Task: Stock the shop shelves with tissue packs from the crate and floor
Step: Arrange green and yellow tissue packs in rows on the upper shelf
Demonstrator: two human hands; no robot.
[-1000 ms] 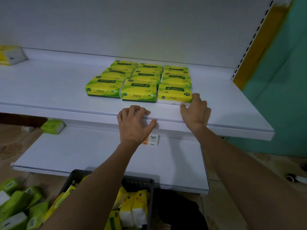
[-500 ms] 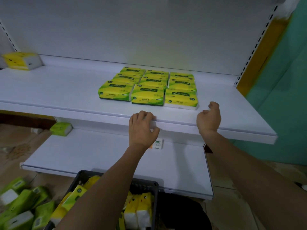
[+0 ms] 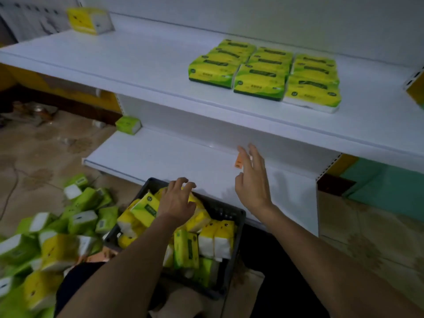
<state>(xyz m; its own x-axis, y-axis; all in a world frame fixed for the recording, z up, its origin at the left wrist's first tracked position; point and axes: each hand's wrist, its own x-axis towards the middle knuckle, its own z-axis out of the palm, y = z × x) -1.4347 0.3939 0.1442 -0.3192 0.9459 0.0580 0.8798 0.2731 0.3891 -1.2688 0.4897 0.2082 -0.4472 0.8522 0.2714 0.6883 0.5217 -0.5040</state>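
The tissue packs (image 3: 206, 242) stand crammed in the crate (image 3: 229, 208), with a loose heap (image 3: 75, 221) on the floor just beside it — most of the job looks undone. One neat block (image 3: 263, 72) sits on the upper shelf (image 3: 137, 65); the lower shelf (image 3: 172, 161) holds a single pack (image 3: 128, 125). The left hand (image 3: 177, 200) curls down onto the crate's top packs — whether it has one gripped, I cannot tell. The right hand (image 3: 252, 180) hovers spread over the lower shelf, holding nothing.

Patterned tan floor (image 3: 46, 143), teal wall (image 3: 385, 187), yellow band, possibly paint (image 3: 20, 76), dim light
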